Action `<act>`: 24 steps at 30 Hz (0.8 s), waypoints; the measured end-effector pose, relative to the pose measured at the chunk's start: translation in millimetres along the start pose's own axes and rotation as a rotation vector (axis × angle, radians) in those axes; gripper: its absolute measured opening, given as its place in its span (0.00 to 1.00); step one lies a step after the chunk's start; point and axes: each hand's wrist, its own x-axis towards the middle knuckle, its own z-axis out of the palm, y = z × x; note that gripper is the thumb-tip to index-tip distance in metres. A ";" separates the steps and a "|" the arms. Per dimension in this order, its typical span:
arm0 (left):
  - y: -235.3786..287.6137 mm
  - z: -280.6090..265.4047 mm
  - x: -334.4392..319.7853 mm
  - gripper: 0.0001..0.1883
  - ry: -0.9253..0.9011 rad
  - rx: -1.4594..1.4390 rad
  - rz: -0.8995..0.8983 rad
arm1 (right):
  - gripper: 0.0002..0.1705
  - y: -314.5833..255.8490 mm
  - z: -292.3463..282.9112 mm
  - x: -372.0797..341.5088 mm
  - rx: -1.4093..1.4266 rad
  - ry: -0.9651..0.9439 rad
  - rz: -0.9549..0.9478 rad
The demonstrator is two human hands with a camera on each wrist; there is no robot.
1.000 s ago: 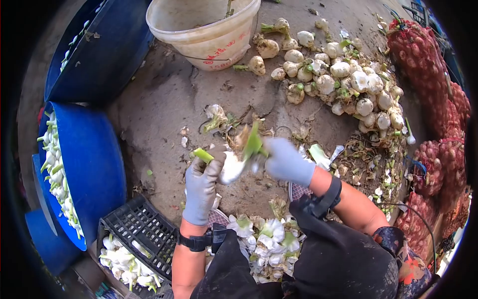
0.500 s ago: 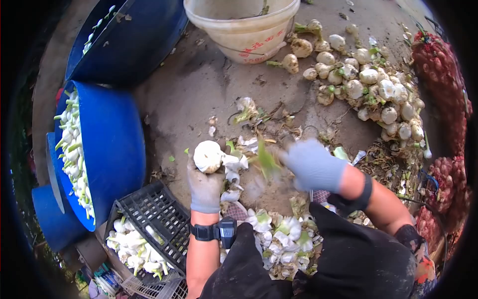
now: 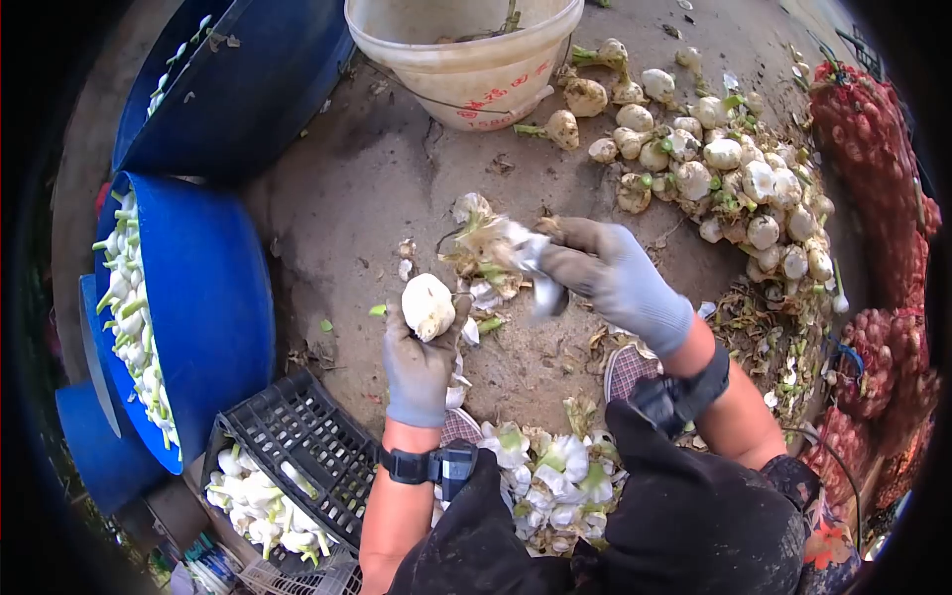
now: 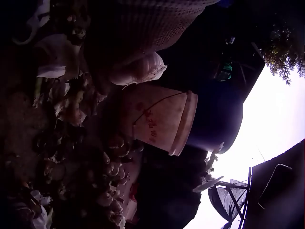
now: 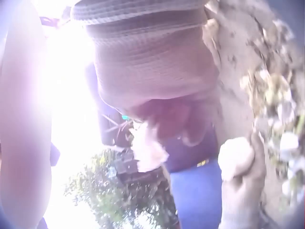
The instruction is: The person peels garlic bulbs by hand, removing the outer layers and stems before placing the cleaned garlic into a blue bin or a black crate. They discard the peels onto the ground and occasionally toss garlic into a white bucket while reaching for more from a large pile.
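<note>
A white garlic bulb [image 3: 428, 307] sits in the gloved left hand [image 3: 415, 372], whose fingers and thumb curl round its lower side. The left wrist view shows that garlic bulb [image 4: 139, 69] below the dark glove. To its right, the gloved right hand [image 3: 607, 278] pinches pale, papery garlic skin [image 3: 508, 241], blurred at its lower end. In the right wrist view a whitish flap of garlic skin [image 5: 147, 149] hangs at the fingers, apart from the left hand's bulb [image 5: 235, 158]. Peeled skins [image 3: 560, 481] are heaped between the person's legs.
Unpeeled garlic bulbs [image 3: 722, 154] lie piled at the back right, beside red mesh sacks [image 3: 863, 149]. A white bucket [image 3: 466, 74] stands at the back. Trimmed garlic fills a blue tub [image 3: 203, 307] and a black crate [image 3: 302, 446] on the left.
The right hand has pulled green leaf and skin away from the bulb, then moved slightly left with pale skin. The left hand has kept the bulb, which now shows bare and white.
</note>
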 end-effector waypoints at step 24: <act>206.7 52.5 -26.3 0.29 -0.673 -0.153 0.500 | 0.23 15.9 -91.5 164.9 -1.812 0.421 -0.038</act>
